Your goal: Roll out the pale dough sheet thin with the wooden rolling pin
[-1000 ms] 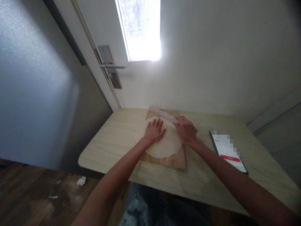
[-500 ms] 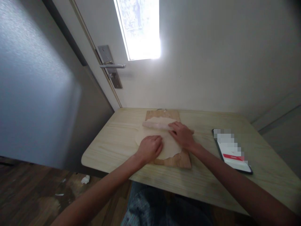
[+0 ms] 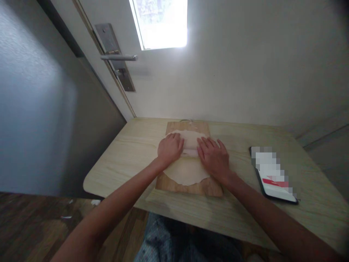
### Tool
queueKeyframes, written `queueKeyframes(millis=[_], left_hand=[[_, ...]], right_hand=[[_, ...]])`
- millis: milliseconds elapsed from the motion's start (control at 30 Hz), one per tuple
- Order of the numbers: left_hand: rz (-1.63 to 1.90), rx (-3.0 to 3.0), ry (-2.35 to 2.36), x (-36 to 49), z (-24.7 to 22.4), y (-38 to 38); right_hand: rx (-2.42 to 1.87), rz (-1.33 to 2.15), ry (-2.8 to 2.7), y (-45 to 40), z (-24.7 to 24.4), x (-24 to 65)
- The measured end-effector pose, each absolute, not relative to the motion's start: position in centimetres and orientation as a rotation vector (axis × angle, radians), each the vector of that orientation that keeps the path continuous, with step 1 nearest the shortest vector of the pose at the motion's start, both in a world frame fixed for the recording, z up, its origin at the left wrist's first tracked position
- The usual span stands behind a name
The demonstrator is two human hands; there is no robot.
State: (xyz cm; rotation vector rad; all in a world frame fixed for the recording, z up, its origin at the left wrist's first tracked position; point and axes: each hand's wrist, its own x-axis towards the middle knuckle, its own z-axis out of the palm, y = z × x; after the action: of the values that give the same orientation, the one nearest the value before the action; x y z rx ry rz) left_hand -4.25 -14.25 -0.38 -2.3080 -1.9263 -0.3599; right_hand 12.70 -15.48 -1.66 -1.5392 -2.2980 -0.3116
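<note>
both hands point(image 3: 168, 148) point(image 3: 215, 155) palm-down on rolling pin point(image 3: 190, 152)

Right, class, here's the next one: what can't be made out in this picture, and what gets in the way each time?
All in the head view:
Rolling pin: both ends, covered by the left hand and right hand.
Board: its middle, under the dough.
Phone screen: most details, masked by blocky squares.
Window: top cut off by the upper edge; outside washed out by glare.
White scraps on the floor: too small to identify.

bright window point(image 3: 165, 25) | white door point(image 3: 231, 72) | pale wood table point(image 3: 117, 160) | brown floor point(image 3: 32, 229)
</note>
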Motion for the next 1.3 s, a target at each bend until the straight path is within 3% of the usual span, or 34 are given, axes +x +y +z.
queueKeyframes(millis=[167,533,1033,1300], left_hand=[[-0.301,-2.369,-1.775,-4.3,-0.8,-16.3],[-0.285,-2.44,-1.693,-4.3,-0.4,-11.7],[-0.358,-2.367,-1.923,-4.0,0.3,-4.8],[-0.338,-2.104,-2.105,-3.5,-0.4,-7.5]], right_hand=[[-1.528,-0.309,-2.385,-15.8,-1.8,12.7],[-1.6,-0.154,-2.497,-10.9,-0.9,12.3],[-1.724,-0.204,-2.336,-4.3,0.3,11.5],[-1.814,-0.243,-2.174,-7.7,-0.2,11.4]])
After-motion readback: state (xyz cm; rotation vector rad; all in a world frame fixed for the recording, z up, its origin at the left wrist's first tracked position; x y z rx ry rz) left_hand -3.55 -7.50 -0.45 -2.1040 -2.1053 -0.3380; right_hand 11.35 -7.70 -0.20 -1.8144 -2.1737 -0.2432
